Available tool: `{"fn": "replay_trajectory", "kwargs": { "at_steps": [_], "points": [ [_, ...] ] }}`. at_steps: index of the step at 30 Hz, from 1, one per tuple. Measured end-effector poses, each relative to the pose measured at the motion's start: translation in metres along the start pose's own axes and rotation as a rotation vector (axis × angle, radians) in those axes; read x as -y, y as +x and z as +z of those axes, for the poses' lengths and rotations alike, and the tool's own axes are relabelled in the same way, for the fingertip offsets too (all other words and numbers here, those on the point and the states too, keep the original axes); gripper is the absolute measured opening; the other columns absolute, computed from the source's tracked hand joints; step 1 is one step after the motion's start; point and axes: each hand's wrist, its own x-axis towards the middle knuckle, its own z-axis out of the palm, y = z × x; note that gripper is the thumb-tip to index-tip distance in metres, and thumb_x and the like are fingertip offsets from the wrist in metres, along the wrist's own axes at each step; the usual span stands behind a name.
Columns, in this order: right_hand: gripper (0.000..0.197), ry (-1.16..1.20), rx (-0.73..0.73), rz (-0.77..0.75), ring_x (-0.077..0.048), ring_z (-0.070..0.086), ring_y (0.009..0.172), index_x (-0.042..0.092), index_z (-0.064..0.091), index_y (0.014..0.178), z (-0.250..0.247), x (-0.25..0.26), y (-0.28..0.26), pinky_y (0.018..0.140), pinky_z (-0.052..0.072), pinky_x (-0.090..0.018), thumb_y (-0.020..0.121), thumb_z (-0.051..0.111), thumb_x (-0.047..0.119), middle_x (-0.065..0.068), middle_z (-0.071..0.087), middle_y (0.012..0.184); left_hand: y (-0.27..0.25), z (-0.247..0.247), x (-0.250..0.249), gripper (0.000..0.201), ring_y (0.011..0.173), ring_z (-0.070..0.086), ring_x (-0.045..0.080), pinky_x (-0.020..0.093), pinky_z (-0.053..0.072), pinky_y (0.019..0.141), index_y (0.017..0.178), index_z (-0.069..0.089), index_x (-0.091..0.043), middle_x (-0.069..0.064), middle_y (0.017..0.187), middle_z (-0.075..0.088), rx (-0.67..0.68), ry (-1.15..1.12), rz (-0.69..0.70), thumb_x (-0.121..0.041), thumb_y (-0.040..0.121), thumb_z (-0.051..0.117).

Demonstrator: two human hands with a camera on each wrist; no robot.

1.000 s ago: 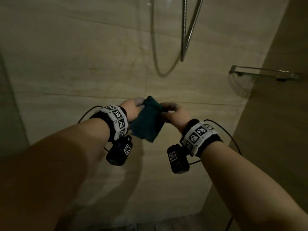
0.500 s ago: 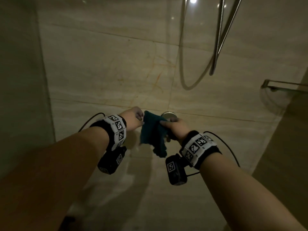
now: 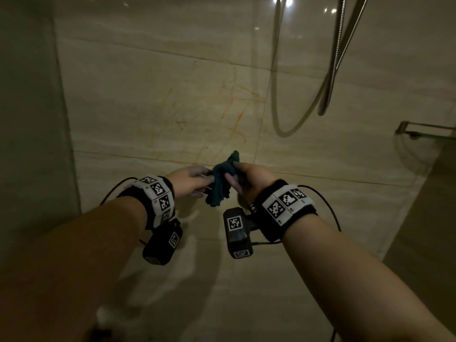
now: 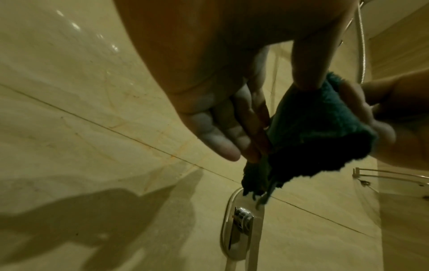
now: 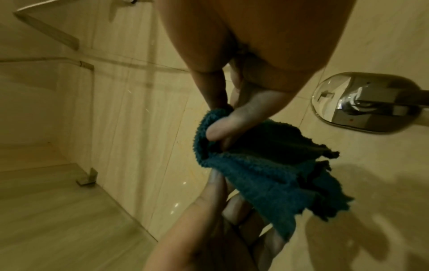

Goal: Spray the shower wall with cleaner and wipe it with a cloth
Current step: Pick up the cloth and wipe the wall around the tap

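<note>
A dark teal cloth [image 3: 222,180] hangs bunched between my two hands in front of the beige marble shower wall [image 3: 160,99]. My left hand [image 3: 203,181] pinches its left side; in the left wrist view the thumb [image 4: 306,73] presses on the cloth [image 4: 313,135] and the fingers [image 4: 232,143] lie beside it. My right hand [image 3: 237,172] grips the folded top edge, with thumb and fingers [image 5: 220,128] curled into the cloth [image 5: 274,176]. No cleaner bottle can be made out clearly.
A chrome shower hose [image 3: 278,99] loops down the wall at upper right. A glass corner shelf [image 3: 424,130] sticks out at right. The chrome mixer valve [image 4: 241,225] sits on the wall just below the hands. A side wall [image 3: 29,119] closes the left.
My left hand, briefly off the cloth half a second ago, has come back onto it. The cloth is bunched narrower and the hands are closer together. My view has shifted left.
</note>
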Motion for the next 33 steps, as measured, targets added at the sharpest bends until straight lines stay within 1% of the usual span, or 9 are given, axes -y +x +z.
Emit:
{"fn": "replay_trajectory", "kwargs": {
  "at_steps": [4, 6, 8, 10, 13, 16, 19, 24, 33],
  "points": [
    [0.017, 0.005, -0.010, -0.040, -0.013, 0.062, 0.037, 0.004, 0.053, 0.082, 0.015, 0.006, 0.004, 0.034, 0.049, -0.017, 0.097, 0.049, 0.011, -0.012, 0.057, 0.078, 0.004, -0.013, -0.003, 0.038, 0.106, 0.059, 0.024, 0.036, 0.047, 0.094, 0.126, 0.049, -0.012, 0.010, 0.116, 0.060, -0.043, 0.032, 0.014, -0.026, 0.092, 0.057],
    [0.012, -0.001, -0.028, -0.080, -0.012, 0.059, 0.035, 0.005, 0.053, 0.086, 0.025, 0.007, 0.007, 0.033, 0.046, -0.015, 0.096, 0.051, 0.010, -0.011, 0.055, 0.077, 0.005, -0.023, -0.005, 0.038, 0.112, 0.058, 0.023, 0.035, 0.046, 0.098, 0.124, 0.051, -0.011, 0.009, 0.120, 0.061, -0.061, 0.113, 0.053, -0.020, 0.089, 0.062],
    [0.003, -0.017, -0.045, -0.170, -0.016, 0.061, 0.057, 0.010, 0.051, 0.097, 0.037, 0.007, 0.011, 0.036, 0.048, -0.015, 0.095, 0.054, 0.009, -0.011, 0.055, 0.085, 0.007, -0.034, -0.010, 0.039, 0.122, 0.053, 0.024, 0.034, 0.043, 0.101, 0.127, 0.051, -0.007, 0.013, 0.131, 0.057, -0.094, 0.243, 0.104, -0.015, 0.090, 0.060],
    [0.025, -0.130, -0.106, -0.309, -0.023, 0.059, 0.079, 0.018, 0.044, 0.111, 0.045, 0.006, 0.018, 0.045, 0.052, -0.021, 0.092, 0.056, 0.006, -0.013, 0.054, 0.102, 0.009, -0.047, -0.017, 0.038, 0.128, 0.049, 0.024, 0.032, 0.041, 0.100, 0.129, 0.051, -0.006, 0.012, 0.136, 0.054, -0.152, 0.351, 0.135, -0.015, 0.093, 0.056],
    [0.044, -0.437, -0.081, -0.571, -0.026, 0.057, 0.102, 0.023, 0.041, 0.129, 0.056, 0.007, 0.022, 0.074, 0.055, -0.030, 0.093, 0.049, 0.000, -0.011, 0.051, 0.116, 0.013, -0.073, -0.028, 0.032, 0.119, 0.055, 0.025, 0.022, 0.040, 0.085, 0.127, 0.054, -0.008, 0.012, 0.130, 0.058, -0.236, 0.435, 0.193, -0.014, 0.095, 0.051],
    [0.045, -0.699, -0.022, -0.734, -0.024, 0.055, 0.114, 0.019, 0.051, 0.128, 0.065, 0.013, 0.024, 0.095, 0.051, -0.034, 0.090, 0.042, -0.003, -0.011, 0.054, 0.128, 0.015, -0.099, -0.041, 0.032, 0.114, 0.057, 0.026, 0.022, 0.041, 0.082, 0.127, 0.055, -0.010, 0.011, 0.126, 0.060, -0.294, 0.535, 0.241, -0.016, 0.096, 0.050],
    [0.043, -0.910, -0.079, -0.817, -0.023, 0.058, 0.111, 0.018, 0.052, 0.125, 0.076, 0.020, 0.030, 0.092, 0.052, -0.032, 0.088, 0.046, -0.003, -0.009, 0.059, 0.124, 0.018, -0.121, -0.052, 0.031, 0.110, 0.058, 0.027, 0.024, 0.043, 0.082, 0.126, 0.055, -0.011, 0.012, 0.123, 0.061, -0.285, 0.607, 0.268, -0.016, 0.096, 0.050],
    [0.025, -0.947, -0.188, -0.948, -0.017, 0.056, 0.096, 0.016, 0.054, 0.116, 0.098, 0.039, 0.043, 0.078, 0.049, -0.028, 0.093, 0.048, 0.007, 0.002, 0.055, 0.103, 0.029, -0.140, -0.067, 0.032, 0.112, 0.056, 0.026, 0.024, 0.042, 0.081, 0.127, 0.055, -0.014, 0.009, 0.125, 0.059, -0.240, 0.720, 0.289, -0.020, 0.095, 0.052],
    [0.034, -0.989, -0.162, -1.014, -0.027, 0.058, 0.112, 0.019, 0.048, 0.126, 0.133, 0.084, 0.075, 0.086, 0.049, -0.031, 0.094, 0.044, 0.008, -0.009, 0.057, 0.128, 0.061, -0.156, -0.095, 0.034, 0.112, 0.056, 0.027, 0.029, 0.044, 0.087, 0.126, 0.055, -0.016, 0.008, 0.127, 0.059, -0.364, 0.809, 0.246, -0.029, 0.095, 0.052]
  ]
}}
